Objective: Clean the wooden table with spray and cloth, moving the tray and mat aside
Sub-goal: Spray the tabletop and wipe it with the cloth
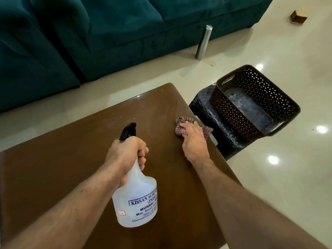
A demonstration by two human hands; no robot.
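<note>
1. A person stands over a wooden table [80,168], the left hand [125,155] wrapped around the neck of a translucent spray bottle [136,200], fingers curled at the trigger and the black nozzle [128,131] aimed toward the table's far side.

2. The right hand [194,142] lies palm down on a checked cloth [181,124], fingers bent over the bunched fabric and pressing it to the wood near the table's right edge.

3. A dark perforated tray [255,103] sits off the table to the right, on top of what looks like a dark mat or stool [203,103]; which of the two it is cannot be told from this angle.

4. With nothing else on the tabletop, the clearing step appears done, and faint pale specks and streaks near the far corner suggest that spraying has begun.

5. Wiping appears to be under way at the right side only; the wide left and near stretches of wood look dry and probably remain to be sprayed and wiped.

6. A teal sofa [89,33] and a chrome leg [203,42] stand beyond on a glossy tiled floor [287,177].
</note>
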